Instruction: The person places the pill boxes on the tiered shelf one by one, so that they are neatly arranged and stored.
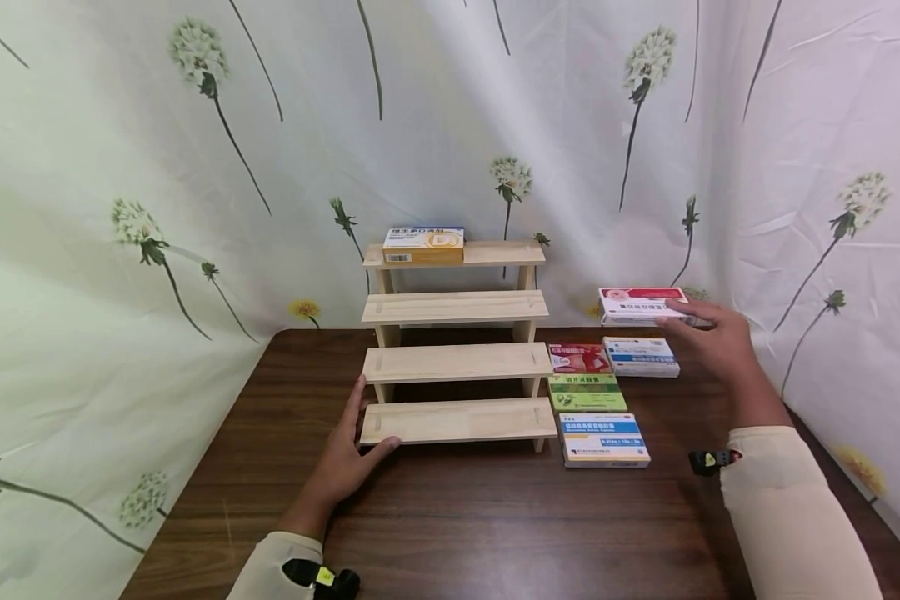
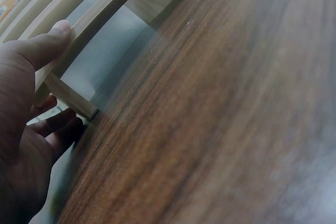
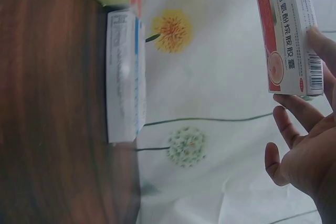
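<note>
A wooden stepped display rack [image 1: 457, 423] with several tiers stands on the table. My left hand [image 1: 347, 454] grips the left end of its lowest step; in the left wrist view the thumb [image 2: 59, 32] lies on the step's edge and the fingers curl behind a leg. To the right, my right hand [image 1: 712, 337] pinches a red-and-white medicine box [image 1: 637, 312] by its right end, lifted above the table. The right wrist view shows the box [image 3: 287, 40] held between thumb and fingers. Below it lies a blue-and-white medicine box [image 1: 641, 358].
A yellow-and-white medicine box [image 1: 423, 246] rests on the top step's left part. Beside the rack's right side lie a red box [image 1: 579, 358], a green box [image 1: 587, 393] and a larger blue-and-white box [image 1: 603, 442]. A flower-printed curtain [image 1: 435, 125] hangs behind the brown table [image 1: 495, 533].
</note>
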`<state>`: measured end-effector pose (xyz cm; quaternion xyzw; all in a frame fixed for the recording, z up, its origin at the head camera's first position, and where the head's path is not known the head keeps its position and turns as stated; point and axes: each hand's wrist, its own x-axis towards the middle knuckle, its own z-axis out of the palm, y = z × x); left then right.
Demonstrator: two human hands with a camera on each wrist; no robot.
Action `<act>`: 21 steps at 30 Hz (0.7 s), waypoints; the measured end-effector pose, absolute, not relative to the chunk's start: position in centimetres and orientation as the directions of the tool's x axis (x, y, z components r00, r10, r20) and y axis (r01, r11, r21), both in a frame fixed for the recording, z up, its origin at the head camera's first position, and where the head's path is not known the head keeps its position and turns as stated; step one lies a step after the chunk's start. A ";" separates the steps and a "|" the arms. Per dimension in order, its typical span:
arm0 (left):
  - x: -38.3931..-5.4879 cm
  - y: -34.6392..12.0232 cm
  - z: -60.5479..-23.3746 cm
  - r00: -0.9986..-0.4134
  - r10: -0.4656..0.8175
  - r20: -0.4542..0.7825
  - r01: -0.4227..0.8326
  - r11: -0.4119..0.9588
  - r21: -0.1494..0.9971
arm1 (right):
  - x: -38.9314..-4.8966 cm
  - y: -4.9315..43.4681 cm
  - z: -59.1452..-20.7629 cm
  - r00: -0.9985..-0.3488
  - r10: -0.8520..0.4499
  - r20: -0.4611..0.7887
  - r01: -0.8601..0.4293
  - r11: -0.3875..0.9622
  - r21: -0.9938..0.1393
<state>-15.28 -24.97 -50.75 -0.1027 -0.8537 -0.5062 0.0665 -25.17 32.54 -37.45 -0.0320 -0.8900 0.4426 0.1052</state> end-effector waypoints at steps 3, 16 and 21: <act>-15.2 -25.0 -50.7 -0.970 0.109 0.216 0.242 0.464 0.852 | -25.4 31.8 -36.8 -0.972 0.161 0.169 -0.041 0.595 -0.803; -15.2 -24.9 -50.6 -0.973 0.107 0.205 0.231 0.459 0.858 | -26.0 29.3 -34.5 -0.945 0.201 0.258 -0.107 0.556 -0.824; -15.1 -24.9 -50.4 -0.973 0.108 0.204 0.231 0.442 0.867 | -26.2 28.7 -33.8 -0.943 0.206 0.263 -0.109 0.554 -0.825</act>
